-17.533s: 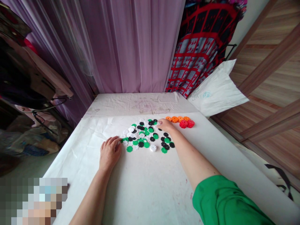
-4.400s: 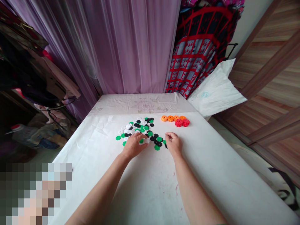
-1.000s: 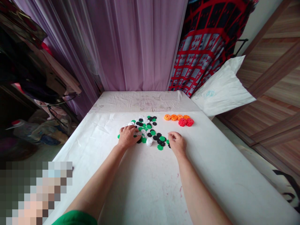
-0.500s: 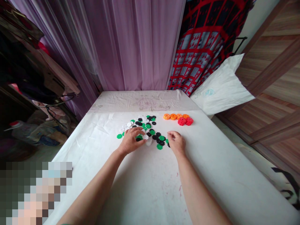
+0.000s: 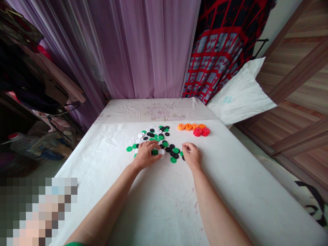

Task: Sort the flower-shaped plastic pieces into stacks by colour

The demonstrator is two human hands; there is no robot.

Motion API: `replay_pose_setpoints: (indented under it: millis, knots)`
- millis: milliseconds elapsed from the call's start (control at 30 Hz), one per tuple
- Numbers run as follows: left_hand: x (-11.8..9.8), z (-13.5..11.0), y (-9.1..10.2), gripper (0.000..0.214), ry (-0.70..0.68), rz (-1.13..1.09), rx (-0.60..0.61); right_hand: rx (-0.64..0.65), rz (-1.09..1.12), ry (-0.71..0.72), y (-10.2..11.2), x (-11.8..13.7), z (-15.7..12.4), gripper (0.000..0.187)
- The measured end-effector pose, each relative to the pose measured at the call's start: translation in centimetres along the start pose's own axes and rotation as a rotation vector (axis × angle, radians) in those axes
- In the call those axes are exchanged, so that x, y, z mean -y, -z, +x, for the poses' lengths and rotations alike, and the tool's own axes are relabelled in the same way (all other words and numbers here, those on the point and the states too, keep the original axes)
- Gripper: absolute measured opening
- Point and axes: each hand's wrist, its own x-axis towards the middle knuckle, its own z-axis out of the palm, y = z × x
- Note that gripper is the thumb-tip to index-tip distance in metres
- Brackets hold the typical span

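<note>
Loose notched plastic discs in green, black and white lie spread over the middle of the table. My left hand (image 5: 147,154) is over the near-left part of the spread, fingers bent and thumb apart. Around its thumb and fingertips are a white disc (image 5: 161,152) and a green disc (image 5: 154,151). My right hand (image 5: 192,154) rests at the right end of the spread with its fingers curled together; whatever they hold, if anything, is hidden. Just left of it lie a green disc (image 5: 175,150) and black discs (image 5: 172,147).
Beyond my right hand sit stacked orange discs (image 5: 188,127) in a row and red discs (image 5: 201,132) before them. A white sack (image 5: 241,92) leans at the table's right edge. The white tabletop (image 5: 159,205) reaches a purple curtain (image 5: 148,48) behind.
My left hand has shifted slightly right and its thumb now sits closer to the white disc. My right hand stays almost in place, still curled. The whole view has drifted a little.
</note>
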Motion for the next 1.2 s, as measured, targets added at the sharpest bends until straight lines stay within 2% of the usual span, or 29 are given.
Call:
replay_pose_setpoints:
  millis: [167,267,400,533,667,800,967,1200]
  knots:
    - [0.0,0.0,-0.3,0.028,-0.025,-0.007,0.005,-0.007,0.006,0.023,-0.1,-0.1,0.0,0.033]
    - [0.5,-0.1,-0.3,0.032,-0.032,-0.009,-0.032,-0.01,0.002,0.024,-0.1,-0.1,0.0,0.032]
    - [2.8,-0.3,0.6,0.018,-0.034,-0.018,-0.181,-0.005,0.004,0.024,-0.1,-0.1,0.0,0.032]
    - [5.8,-0.7,1.8,0.017,0.124,0.033,-0.326,-0.002,0.008,0.019,-0.1,-0.1,0.0,0.032]
    - [6.4,-0.9,2.3,0.019,0.157,0.129,-0.281,-0.01,-0.001,0.014,0.0,0.1,0.0,0.032]
    - [4.8,-0.5,1.8,0.025,0.101,0.231,-0.182,-0.011,-0.005,0.02,0.0,0.1,0.0,0.031]
    - [3.7,0.4,1.3,0.031,0.064,0.365,-0.12,-0.007,-0.006,0.027,-0.1,-0.2,0.1,0.031]
    - [3.8,0.9,1.1,0.027,0.11,0.348,-0.094,-0.018,0.002,0.033,-0.1,-0.2,0.0,0.033]
